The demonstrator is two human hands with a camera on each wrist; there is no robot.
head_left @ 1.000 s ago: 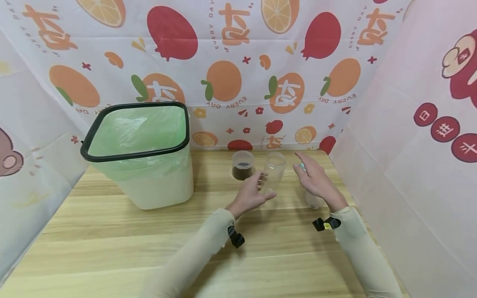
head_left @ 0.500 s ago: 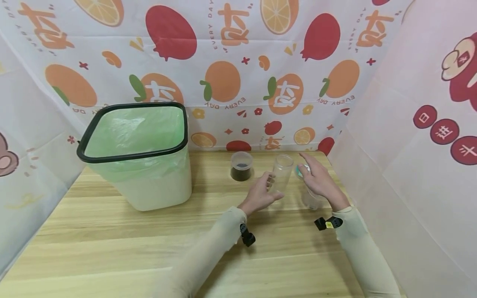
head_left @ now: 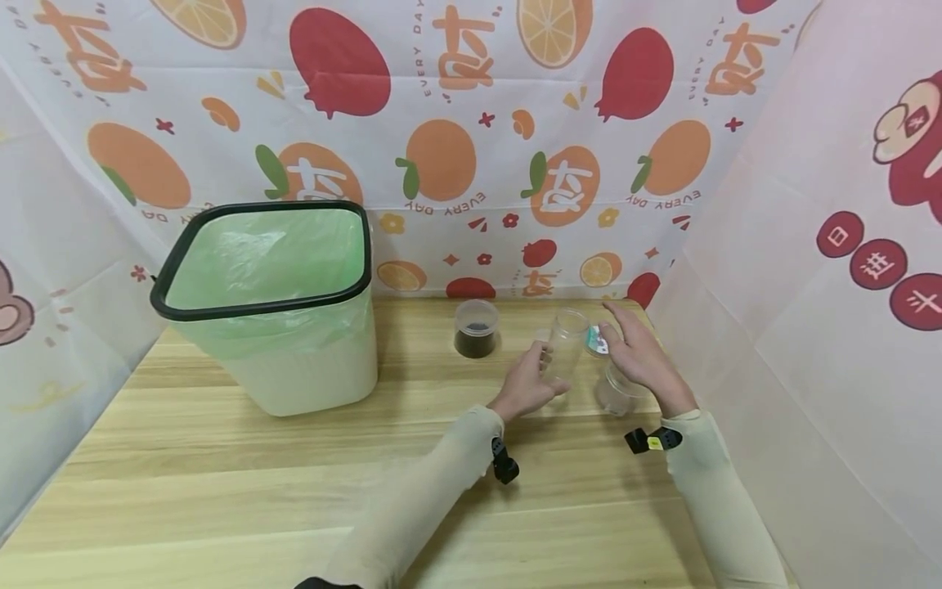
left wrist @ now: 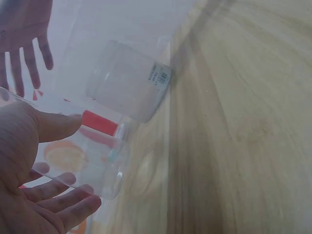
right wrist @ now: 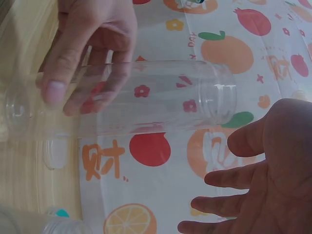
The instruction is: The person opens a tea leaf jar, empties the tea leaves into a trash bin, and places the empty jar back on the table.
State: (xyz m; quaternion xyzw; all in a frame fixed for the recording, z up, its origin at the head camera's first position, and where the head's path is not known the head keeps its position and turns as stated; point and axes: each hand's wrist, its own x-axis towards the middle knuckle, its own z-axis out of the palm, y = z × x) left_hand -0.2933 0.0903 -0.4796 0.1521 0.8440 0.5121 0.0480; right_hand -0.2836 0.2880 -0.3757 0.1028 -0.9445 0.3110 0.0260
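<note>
1. Head view: tall, clear, colourless cylindrical jar is right of centre, toward the back of the pale striped wooden table, roughly upright. Whether its base bears on the wood: cannot tell.
2. Handling (judgement): thin, probably plastic wall; should be light. Stiff enough to keep its round shape, though a hard squeeze might flex it. Smooth surface, likely slippery if fingers are damp. Low fragility if plastic; material not confirmed.
3. Hold point (judgement): lower to middle wall, thumb opposing fingers. This leaves the ridged neck, plain in the right wrist view, free. One hand should bear the weight; a second at the neck would check tipping.
4. Left hand: gripping the jar low on its wall, thumb on one side, fingers curled round the other; fingers are visible through the wall in the right wrist view.
5. Right hand: holding nothing, fingers extended and spread. The jar is on its thumb side, near but apart; the neck lies closest to the thumb.
6. Neighbours: short clear container just right of the jar, below the right hand; small clear tub with dark contents to the left, well apart from both hands.
</note>
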